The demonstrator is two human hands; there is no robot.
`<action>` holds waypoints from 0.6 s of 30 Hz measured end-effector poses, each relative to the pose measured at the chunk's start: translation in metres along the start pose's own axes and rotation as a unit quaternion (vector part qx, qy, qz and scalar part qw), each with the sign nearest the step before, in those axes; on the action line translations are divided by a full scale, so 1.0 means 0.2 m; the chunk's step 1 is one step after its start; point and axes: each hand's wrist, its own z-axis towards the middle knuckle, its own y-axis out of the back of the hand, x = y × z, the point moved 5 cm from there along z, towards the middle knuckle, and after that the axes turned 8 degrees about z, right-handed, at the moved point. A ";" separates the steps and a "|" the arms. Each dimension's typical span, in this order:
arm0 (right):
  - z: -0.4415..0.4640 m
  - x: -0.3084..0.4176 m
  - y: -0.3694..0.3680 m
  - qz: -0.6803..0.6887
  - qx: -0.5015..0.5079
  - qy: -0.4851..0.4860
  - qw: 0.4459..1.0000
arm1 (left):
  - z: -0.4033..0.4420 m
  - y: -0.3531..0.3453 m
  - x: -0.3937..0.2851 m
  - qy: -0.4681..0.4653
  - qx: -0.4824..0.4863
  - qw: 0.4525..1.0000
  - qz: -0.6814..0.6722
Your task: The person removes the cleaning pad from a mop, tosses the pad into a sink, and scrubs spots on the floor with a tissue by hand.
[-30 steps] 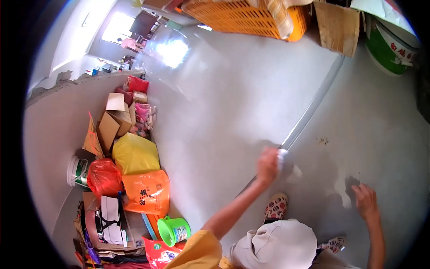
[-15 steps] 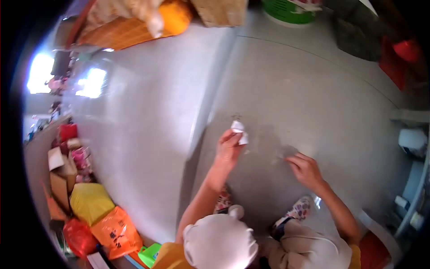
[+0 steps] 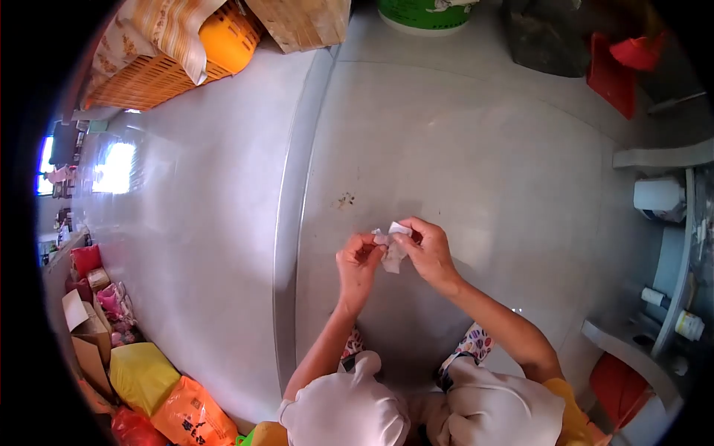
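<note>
A small crumpled white paper (image 3: 393, 256) is held between both hands, above the grey floor (image 3: 446, 149). My left hand (image 3: 360, 260) pinches its left side with the fingertips. On the other side, my right hand (image 3: 430, 249) grips the paper between thumb and fingers, with a white flap sticking up. The two hands almost touch. Small dark specks (image 3: 345, 200) lie on the floor just beyond my left hand.
A raised strip (image 3: 291, 193) crosses the floor left of my hands. An orange basket (image 3: 230, 37), cardboard (image 3: 305, 22) and a green bucket (image 3: 424, 15) stand at the top. Bags, including a yellow one (image 3: 143, 375), are lower left; a shelf (image 3: 669, 154) is right.
My right hand has moved left and up to meet my left hand and now grips the paper too. The view has turned to the right.
</note>
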 end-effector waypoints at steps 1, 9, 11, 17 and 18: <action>-0.01 -0.01 0.02 0.034 -0.009 -0.018 0.999 | -0.01 0.01 0.01 0.019 -0.009 1.000 -0.013; -0.03 -0.10 0.13 0.204 -0.110 -0.148 0.961 | -0.01 0.07 0.10 0.142 -0.050 0.961 -0.233; -0.05 -0.13 0.15 0.223 -0.125 -0.164 0.953 | -0.02 0.08 0.12 0.155 -0.049 0.953 -0.254; -0.11 -0.18 0.25 0.226 -0.188 -0.155 0.943 | -0.02 0.07 0.17 0.155 -0.048 0.946 -0.282; -0.12 -0.17 0.27 0.215 -0.199 -0.148 0.945 | -0.02 0.08 0.18 0.152 -0.044 0.944 -0.290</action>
